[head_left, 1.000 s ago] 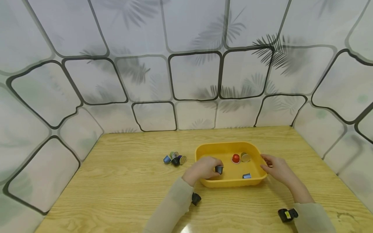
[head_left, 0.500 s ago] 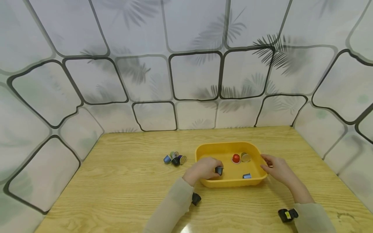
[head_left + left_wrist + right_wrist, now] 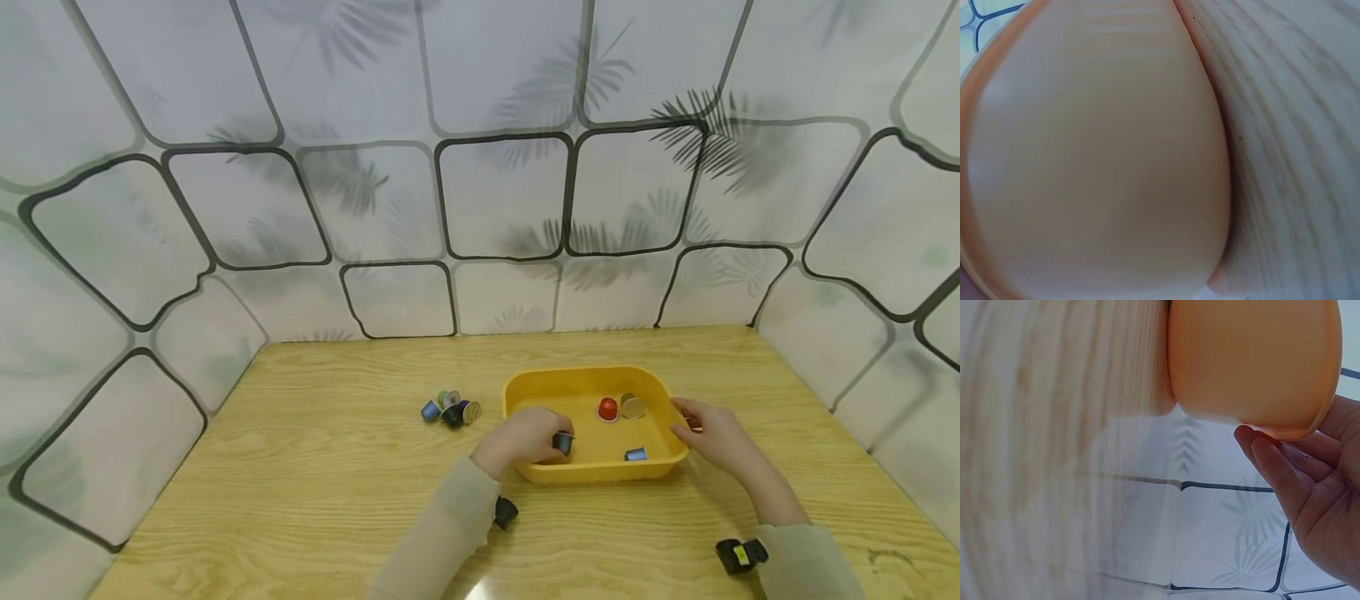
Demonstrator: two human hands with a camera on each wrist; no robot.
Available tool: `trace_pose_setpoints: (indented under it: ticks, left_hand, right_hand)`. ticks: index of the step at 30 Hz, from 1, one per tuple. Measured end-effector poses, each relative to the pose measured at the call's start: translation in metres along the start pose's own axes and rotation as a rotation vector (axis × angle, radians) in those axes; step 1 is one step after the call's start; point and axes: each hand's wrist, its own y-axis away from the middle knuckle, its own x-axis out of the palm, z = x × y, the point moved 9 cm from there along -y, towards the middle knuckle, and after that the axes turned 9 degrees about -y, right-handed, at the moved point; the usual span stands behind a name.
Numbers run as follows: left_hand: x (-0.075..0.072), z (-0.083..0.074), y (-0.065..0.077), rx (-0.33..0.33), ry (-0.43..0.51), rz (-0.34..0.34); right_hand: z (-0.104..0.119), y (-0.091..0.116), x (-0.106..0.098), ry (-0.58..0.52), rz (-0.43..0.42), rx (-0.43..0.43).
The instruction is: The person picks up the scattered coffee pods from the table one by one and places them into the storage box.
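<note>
A yellow tray (image 3: 600, 473) with raised walls stands on the table. Over its left end, my left hand (image 3: 525, 435) pinches a dark grey-blue coffee capsule (image 3: 562, 443) just inside the tray. My right hand (image 3: 716, 435) grips the rim at the right end; in the right wrist view its fingers (image 3: 1282, 478) curl under the tray's edge. Inside the tray are a red capsule (image 3: 607, 408), a pale gold capsule (image 3: 632, 406) and a blue capsule (image 3: 635, 454). The tray's outer wall (image 3: 1097, 156) fills most of the left wrist view, hiding the left fingers.
Left of the tray, a small cluster of capsules lies on the wooden table (image 3: 315, 467), among them a blue capsule (image 3: 431, 411) and a black capsule (image 3: 452, 416). A patterned backdrop (image 3: 502, 200) closes off the back and sides.
The dark capsule in my left hand has tilted slightly and shifted a touch lower and to the left. My right hand and the tray have stayed practically still.
</note>
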Motion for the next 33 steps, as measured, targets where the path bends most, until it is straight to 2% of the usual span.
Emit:
trace_pose_setpoints:
  ticks: [33]
  left_hand:
    - [0.0041, 0.0008, 0.0016, -0.028, 0.018, 0.064]
  right_hand:
    - [-0.0016, 0.0, 0.0005, -0.006, 0.001, 0.008]
